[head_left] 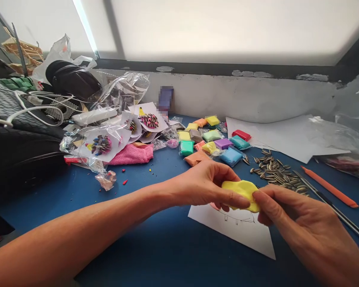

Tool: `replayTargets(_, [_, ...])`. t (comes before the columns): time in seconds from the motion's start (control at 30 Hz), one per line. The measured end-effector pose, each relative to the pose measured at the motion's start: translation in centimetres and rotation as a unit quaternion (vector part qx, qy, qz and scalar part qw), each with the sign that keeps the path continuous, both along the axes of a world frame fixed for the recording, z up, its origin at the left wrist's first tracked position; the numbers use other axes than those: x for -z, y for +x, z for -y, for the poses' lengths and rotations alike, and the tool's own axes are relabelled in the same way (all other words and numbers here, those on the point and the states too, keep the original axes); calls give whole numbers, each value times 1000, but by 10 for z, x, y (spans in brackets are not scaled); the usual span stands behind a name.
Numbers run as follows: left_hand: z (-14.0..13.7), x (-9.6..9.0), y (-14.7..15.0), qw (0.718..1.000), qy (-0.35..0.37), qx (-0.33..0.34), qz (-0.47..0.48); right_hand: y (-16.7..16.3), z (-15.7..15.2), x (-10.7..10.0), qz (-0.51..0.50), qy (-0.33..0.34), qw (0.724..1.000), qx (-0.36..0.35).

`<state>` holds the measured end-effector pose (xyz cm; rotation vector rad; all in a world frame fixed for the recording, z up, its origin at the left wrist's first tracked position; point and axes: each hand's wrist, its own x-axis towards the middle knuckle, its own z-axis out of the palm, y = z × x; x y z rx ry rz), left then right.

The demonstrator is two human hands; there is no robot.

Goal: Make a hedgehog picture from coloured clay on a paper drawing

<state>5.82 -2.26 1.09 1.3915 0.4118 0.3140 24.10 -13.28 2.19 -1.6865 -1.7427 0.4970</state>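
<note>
A flattened lump of yellow modelling clay (241, 190) is held up between both hands. My left hand (208, 185) pinches its left side, thumb in front and fingers behind. At the clay's right edge, my right hand (299, 219) grips it between thumb and index finger. Below the hands lies a white sheet of paper (236, 235) with a pen line drawing, partly covered by my left hand. Just beyond the clay is a pile of striped sunflower seeds (277, 171). Wrapped blocks of coloured clay, among them a blue pack (231, 156), lie behind the left hand.
An orange pen (330, 186) and a craft knife (332, 207) lie on the right. At the left are a black bag (24, 159), a pink cloth (131, 154) and seed-decorated paper pieces (149, 119). White paper (275, 133) rests against the back wall.
</note>
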Motion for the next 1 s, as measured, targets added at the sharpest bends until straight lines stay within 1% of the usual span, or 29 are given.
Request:
replayTargets(0.07, [1, 2, 0, 1000, 11, -15, 2, -1, 0, -1, 6, 9, 1000, 25])
replayTargets(0.17, [3, 5, 1, 999, 33, -27, -13, -6, 0, 1, -32, 39, 996, 69])
replayTargets(0.27, [4, 8, 2, 999, 49, -16, -13, -11, 3, 5, -66, 53, 995, 46])
replayTargets(0.33, [3, 8, 2, 999, 43, -18, -5, -12, 4, 6, -72, 51, 995, 52])
replayTargets(0.43, [2, 4, 1, 1000, 16, -5, -15, -11, 4, 3, -70, 46, 990, 113])
replayTargets(0.47, [2, 3, 1, 1000, 9, 2, -20, -10, 3, 2, -63, 42, 990, 117])
replayTargets(0.57, [3, 1, 0, 999, 10, 19, -28, -5, 0, 1, -36, 26, 996, 82])
replayTargets(0.67, [7, 1, 0, 999, 33, 20, -34, -3, 0, 2, -30, -22, 999, 34])
replayTargets(0.7, [8, 2, 1, 999, 38, 17, -34, -4, 1, 2, -34, -37, 998, 30])
replayTargets(0.77, [8, 2, 1, 999, 39, 10, -29, -5, 2, 0, -39, -54, 997, 44])
replayTargets(0.83, [7, 2, 0, 999, 32, 10, -21, -7, 2, -2, -38, -46, 996, 61])
replayTargets(0.9, [5, 1, -1, 999, 36, 24, -17, -7, 1, -4, -36, -41, 997, 48])
replayTargets(0.93, [4, 0, -1, 998, 43, 33, -16, -7, 0, -5, -45, -36, 997, 42])
replayTargets(1.0, [3, -1, -1, 998, 57, 39, -6, -8, -1, -5, -85, -26, 995, 53])
